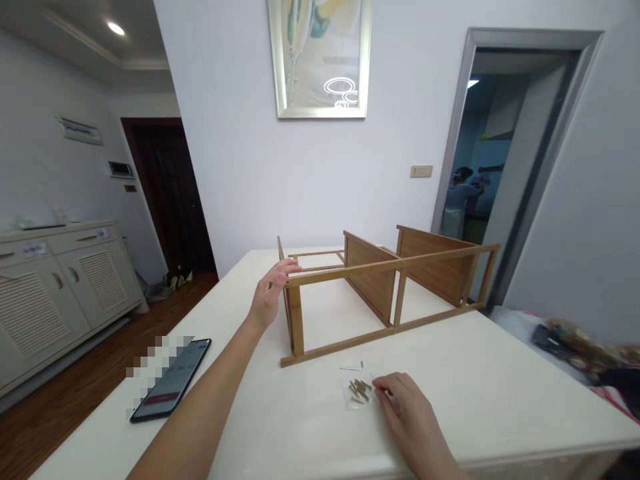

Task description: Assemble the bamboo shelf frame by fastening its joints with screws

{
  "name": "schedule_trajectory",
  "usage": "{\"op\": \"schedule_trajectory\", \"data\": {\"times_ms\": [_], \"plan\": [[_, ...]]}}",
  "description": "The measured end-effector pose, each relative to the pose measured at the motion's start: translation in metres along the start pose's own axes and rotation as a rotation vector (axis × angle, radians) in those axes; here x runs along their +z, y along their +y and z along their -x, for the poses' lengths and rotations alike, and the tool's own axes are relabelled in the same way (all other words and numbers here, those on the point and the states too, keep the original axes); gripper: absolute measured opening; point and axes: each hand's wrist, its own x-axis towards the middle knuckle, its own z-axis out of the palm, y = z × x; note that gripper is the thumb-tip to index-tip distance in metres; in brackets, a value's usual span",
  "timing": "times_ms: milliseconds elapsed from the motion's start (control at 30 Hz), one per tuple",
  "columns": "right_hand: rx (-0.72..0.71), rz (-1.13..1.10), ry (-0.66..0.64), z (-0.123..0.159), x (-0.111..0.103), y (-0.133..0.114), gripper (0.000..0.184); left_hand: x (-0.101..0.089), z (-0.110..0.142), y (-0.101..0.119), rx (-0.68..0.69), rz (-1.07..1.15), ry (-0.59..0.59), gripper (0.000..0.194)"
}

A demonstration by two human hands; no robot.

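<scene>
A wooden shelf frame [345, 272] lies on its side on the white table. My left hand [273, 287] grips its near left corner, fingers over the top rail and end panel. Close to the table's front edge, several brass-coloured screws [359, 390] rest on a small clear plastic bag [349, 403]. My right hand [404, 407] is at the right edge of these screws, thumb and index finger pinched together. What the pinch holds, if anything, is too small to make out. Between the screws and the frame lies a hex key [352, 368].
A phone [173, 381] lies on the white table [240, 427] left of my forearm. The wall [320, 187] stands behind the frame. Clothes or fabric [575, 347] are heaped beyond the table's right side. Another person [460, 193] is visible through the doorway.
</scene>
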Motion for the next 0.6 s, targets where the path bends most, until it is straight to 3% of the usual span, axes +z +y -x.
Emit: {"op": "schedule_trajectory", "data": {"times_ms": [267,600], "plan": [[0.038,0.044,-0.142,-0.011,0.011,-0.002,0.018,0.009,0.003,-0.003,0.03,0.078,0.093,0.048],[0.064,0.015,-0.148,-0.007,0.014,0.007,0.022,0.005,0.003,-0.006,0.062,0.071,0.047,0.054]]}}
